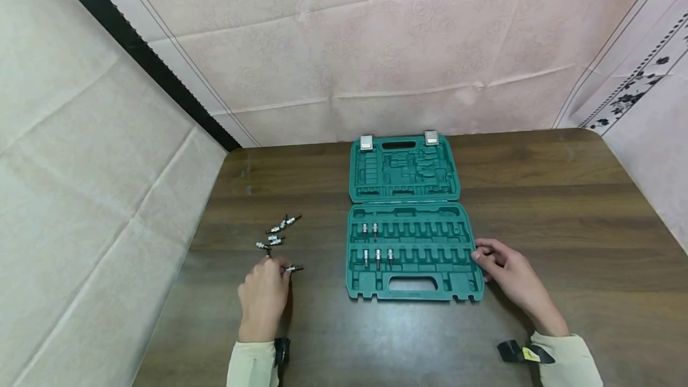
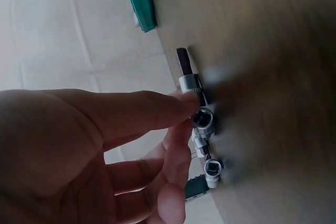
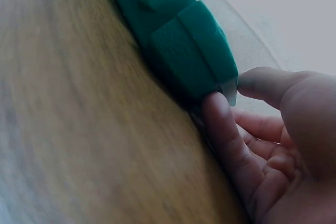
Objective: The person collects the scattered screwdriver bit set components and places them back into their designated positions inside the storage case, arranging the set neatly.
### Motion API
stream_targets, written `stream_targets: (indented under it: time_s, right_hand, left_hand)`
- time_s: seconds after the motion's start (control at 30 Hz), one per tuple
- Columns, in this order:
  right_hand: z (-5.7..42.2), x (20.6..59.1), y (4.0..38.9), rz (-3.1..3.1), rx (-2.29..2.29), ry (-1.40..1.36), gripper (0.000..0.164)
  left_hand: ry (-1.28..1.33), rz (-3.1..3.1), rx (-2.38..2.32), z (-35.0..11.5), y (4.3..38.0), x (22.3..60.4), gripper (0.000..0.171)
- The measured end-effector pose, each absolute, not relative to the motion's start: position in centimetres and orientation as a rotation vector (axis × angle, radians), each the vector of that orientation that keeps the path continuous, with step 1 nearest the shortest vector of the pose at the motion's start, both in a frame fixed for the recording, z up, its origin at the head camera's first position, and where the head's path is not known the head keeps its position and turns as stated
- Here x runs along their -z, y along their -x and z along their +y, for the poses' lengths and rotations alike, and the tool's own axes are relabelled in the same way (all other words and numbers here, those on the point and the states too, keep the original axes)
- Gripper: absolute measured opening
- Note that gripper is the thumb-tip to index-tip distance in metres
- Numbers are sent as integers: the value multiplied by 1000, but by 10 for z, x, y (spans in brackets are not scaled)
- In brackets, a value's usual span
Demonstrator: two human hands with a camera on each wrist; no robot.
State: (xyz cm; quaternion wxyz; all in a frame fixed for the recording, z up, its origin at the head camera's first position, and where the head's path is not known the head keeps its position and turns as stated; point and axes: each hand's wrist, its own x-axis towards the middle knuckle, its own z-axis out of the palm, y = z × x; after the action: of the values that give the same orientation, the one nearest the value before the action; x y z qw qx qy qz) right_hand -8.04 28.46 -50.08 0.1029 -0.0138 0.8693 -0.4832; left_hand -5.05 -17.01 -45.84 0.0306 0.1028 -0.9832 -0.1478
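Observation:
My left hand (image 1: pixel 263 291) is low over the table at the left. Its thumb and index finger pinch a silver bit socket (image 2: pixel 189 81) with a dark tip, which points to the right in the head view. Just beyond those fingers lie several loose bit sockets (image 1: pixel 276 242). An open green tool case (image 1: pixel 414 287) lies flat at the centre, with several bit sockets (image 1: pixel 378 255) standing in two rows at the left of its lower half. At that half's right edge, my right hand (image 1: pixel 507 270) grips the case between thumb and fingers.
The case's lid (image 1: pixel 403 187), with two metal latches (image 1: pixel 366 143), lies folded back toward the wall. Brown wooden table (image 1: pixel 564 214) surface extends on both sides of the case. Pale patterned sheets (image 1: pixel 376 46) hang behind and at the sides.

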Motion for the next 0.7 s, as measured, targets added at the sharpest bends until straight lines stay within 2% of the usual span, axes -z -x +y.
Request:
stream_targets:
  time_s: [0.23, 0.57, 0.7]
  right_hand:
    - [284, 501, 80, 2563, 1432, 38, 48]
    - [285, 501, 81, 2573, 1428, 46, 48]
    - [285, 502, 80, 2569, 1430, 44, 48]
  left_hand:
    - [-231, -3003, 435, -169, 52, 460, 14]
    - [-209, -3150, 494, -170, 56, 450, 44]
    - [-172, -3177, 470, -172, 57, 452, 43]
